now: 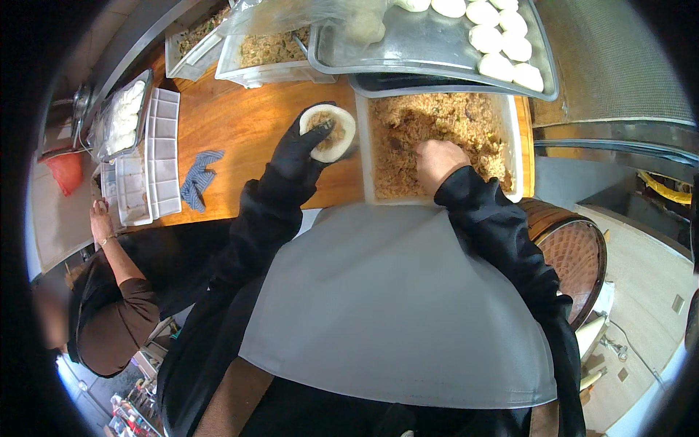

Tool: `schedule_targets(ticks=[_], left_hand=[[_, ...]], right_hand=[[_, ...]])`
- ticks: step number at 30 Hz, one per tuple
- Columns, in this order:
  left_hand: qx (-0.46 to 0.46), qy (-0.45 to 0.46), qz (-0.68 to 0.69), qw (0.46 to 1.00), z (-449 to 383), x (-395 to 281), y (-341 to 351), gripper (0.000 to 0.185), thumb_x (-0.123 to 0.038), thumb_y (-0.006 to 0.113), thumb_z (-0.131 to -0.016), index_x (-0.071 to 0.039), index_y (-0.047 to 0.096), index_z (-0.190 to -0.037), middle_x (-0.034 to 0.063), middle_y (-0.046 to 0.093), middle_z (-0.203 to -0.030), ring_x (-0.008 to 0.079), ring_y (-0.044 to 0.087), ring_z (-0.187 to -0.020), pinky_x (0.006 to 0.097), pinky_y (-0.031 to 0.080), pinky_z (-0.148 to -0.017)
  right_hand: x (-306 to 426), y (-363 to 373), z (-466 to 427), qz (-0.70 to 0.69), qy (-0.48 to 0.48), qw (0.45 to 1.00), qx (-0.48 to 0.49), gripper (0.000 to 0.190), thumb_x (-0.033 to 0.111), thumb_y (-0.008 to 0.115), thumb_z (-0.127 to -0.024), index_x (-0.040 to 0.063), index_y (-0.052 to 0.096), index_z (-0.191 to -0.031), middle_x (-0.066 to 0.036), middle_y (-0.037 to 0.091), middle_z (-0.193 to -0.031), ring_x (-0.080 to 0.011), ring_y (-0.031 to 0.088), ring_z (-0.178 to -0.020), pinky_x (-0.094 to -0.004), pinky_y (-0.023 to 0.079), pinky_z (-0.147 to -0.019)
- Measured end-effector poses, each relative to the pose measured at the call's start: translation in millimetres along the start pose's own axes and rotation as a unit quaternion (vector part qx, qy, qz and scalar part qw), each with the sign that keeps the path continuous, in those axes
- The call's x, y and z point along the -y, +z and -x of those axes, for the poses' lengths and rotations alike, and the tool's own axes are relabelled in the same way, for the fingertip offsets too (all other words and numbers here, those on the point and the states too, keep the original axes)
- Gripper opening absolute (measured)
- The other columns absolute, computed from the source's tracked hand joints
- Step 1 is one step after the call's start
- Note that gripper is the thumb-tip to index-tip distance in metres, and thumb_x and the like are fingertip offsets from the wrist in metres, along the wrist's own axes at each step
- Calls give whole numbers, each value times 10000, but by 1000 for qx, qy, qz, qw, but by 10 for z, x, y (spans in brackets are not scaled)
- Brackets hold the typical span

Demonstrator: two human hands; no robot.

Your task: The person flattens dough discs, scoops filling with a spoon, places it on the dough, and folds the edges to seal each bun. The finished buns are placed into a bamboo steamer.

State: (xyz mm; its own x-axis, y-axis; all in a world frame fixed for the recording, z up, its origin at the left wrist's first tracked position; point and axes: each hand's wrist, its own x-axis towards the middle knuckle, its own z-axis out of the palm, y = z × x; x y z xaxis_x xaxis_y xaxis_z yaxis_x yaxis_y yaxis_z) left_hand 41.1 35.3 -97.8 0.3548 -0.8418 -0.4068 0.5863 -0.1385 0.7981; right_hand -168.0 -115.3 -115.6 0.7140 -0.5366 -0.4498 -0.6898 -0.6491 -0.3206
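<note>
My left hand [297, 139], in a black glove, holds a round white dough wrapper [345, 143] over the wooden table. The wrapper's middle bears a patch of brownish filling, and my gloved thumb lies across it. To the right stands a white plastic tub [367, 158] of crumbly brown filling [404, 117] that looks like seasoned rice or minced meat. My bare right hand [441, 164] is down in this filling near the tub's front side. Its fingertips are hidden, so I cannot tell whether it grips any.
A metal tray [426, 54] with white dough pieces [494, 38] overhangs the tub's back. Behind are more filling tubs [273, 52]. A striped cloth [201, 177] lies left, beside stacked white trays [164, 153]. Another person's hand [101, 221] is near those trays. A round basket [568, 257] stands right.
</note>
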Motion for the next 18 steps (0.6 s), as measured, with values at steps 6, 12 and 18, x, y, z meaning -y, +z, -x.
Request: schedule_targets(ticks=[6, 12, 18], left_hand=[[50, -33, 80, 995, -30, -22, 28, 358, -128, 542, -937, -42, 486, -1280, 103, 589, -1177, 216, 589, -1098, 348, 498, -936], [-42, -76, 62, 994, -16, -39, 44, 387, -119, 552, -926, -14, 477, -1290, 129, 586, -1198, 256, 581, -1132, 408, 492, -971], [-19, -40, -11, 999, 24, -9, 23, 388, -63, 582, -889, 0, 493, -1261, 135, 599, -1176, 231, 600, -1095, 338, 502, -949]], right_hand=[[-247, -119, 165, -80, -115, 989, -40, 205, 126, 579, -835, 74, 715, -978, -180, 681, -922, -360, 655, -853, -423, 531, -764], [-320, -349, 188, -114, -53, 990, -61, 180, 125, 595, -818, 102, 732, -934, -179, 675, -845, -348, 661, -794, -420, 535, -740], [-232, 63, -162, -54, -38, 996, -52, 190, 181, 573, -852, 91, 716, -938, -189, 673, -867, -375, 647, -812, -432, 526, -750]])
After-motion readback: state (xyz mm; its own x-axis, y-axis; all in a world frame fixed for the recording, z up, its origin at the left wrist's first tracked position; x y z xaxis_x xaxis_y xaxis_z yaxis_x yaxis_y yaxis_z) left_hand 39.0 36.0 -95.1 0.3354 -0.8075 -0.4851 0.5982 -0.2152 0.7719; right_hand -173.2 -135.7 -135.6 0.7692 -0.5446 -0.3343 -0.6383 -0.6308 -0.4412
